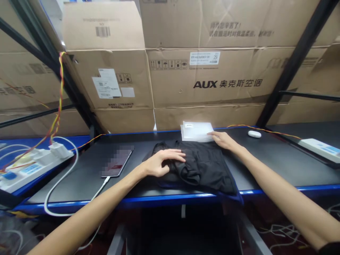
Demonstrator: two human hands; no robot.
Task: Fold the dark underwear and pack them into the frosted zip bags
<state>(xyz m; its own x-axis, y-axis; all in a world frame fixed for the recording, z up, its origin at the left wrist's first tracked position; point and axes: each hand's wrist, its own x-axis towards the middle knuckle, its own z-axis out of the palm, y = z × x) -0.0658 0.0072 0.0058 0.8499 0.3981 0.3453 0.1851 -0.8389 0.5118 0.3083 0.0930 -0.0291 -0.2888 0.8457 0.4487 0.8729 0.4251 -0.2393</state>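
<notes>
A folded black garment (pixel 204 170) lies on the dark work surface (pixel 278 163) in front of me. My left hand (pixel 162 162) rests on the garment's left part, fingers loosely spread and pressing the cloth. My right hand (pixel 223 140) reaches to the far edge of the garment, fingers flat, its fingertips touching a stack of clear plastic bags (pixel 196 131) that lies just behind the garment.
A phone (pixel 117 163) on a white cable lies left of the garment. Power strips sit at far left (pixel 32 164) and far right (pixel 320 148). A small white earbud case (pixel 254 134) sits at the back right. Large cardboard boxes (pixel 202 78) stand behind.
</notes>
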